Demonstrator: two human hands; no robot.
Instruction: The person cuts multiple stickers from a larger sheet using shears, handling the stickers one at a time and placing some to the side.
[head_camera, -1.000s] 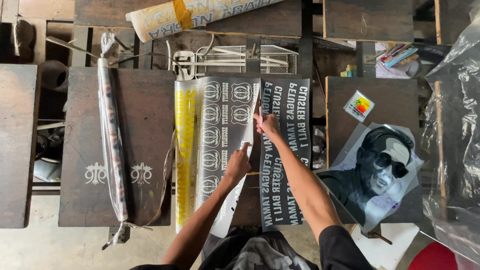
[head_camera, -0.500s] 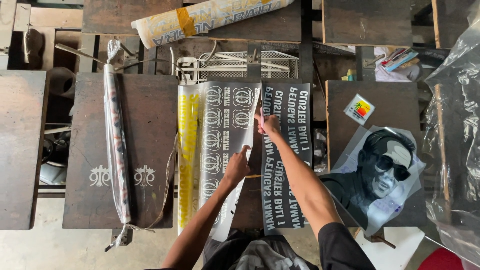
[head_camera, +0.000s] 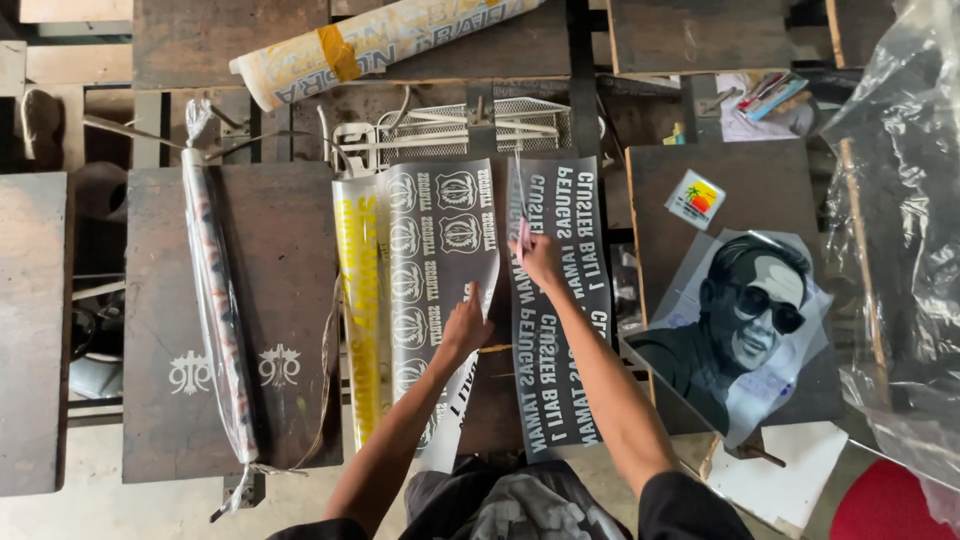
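Two sheets overlap: your left hand (head_camera: 466, 328) lies flat on the grey sheet (head_camera: 440, 260); your right hand (head_camera: 538, 262), at twelve, seemingly pinches scissors (head_camera: 521, 215), which could nick the dark strip (head_camera: 555, 310).

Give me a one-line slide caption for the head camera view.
Left hand presses a grey emblem-printed film sheet while right hand holds scissors over a lettered sheet.
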